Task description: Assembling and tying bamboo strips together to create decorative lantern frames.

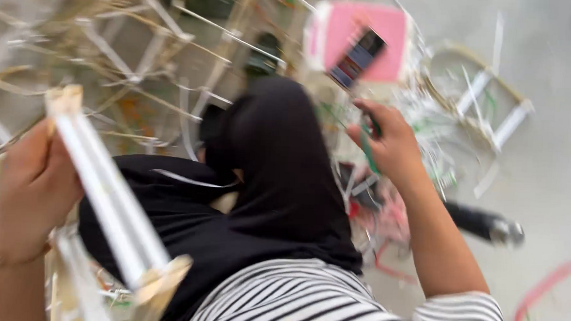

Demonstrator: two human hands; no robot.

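The picture is blurred by motion. My left hand point(31, 188) at the left edge is closed around a frame of thin sticks wrapped in white strip point(107, 191), which slants from upper left to lower centre. My right hand point(389, 142) is raised in the middle right, fingers curled on a green strip point(367, 148) that hangs from it. Between my arms lie my bent legs in black cloth point(272, 179) and a striped shirt point(305, 302).
A pile of stick frames and white strips point(136, 51) covers the floor at the upper left. A pink and white box point(361, 35) lies ahead, another wrapped frame point(493, 112) to the right, and red strips point(540, 290) on the grey floor.
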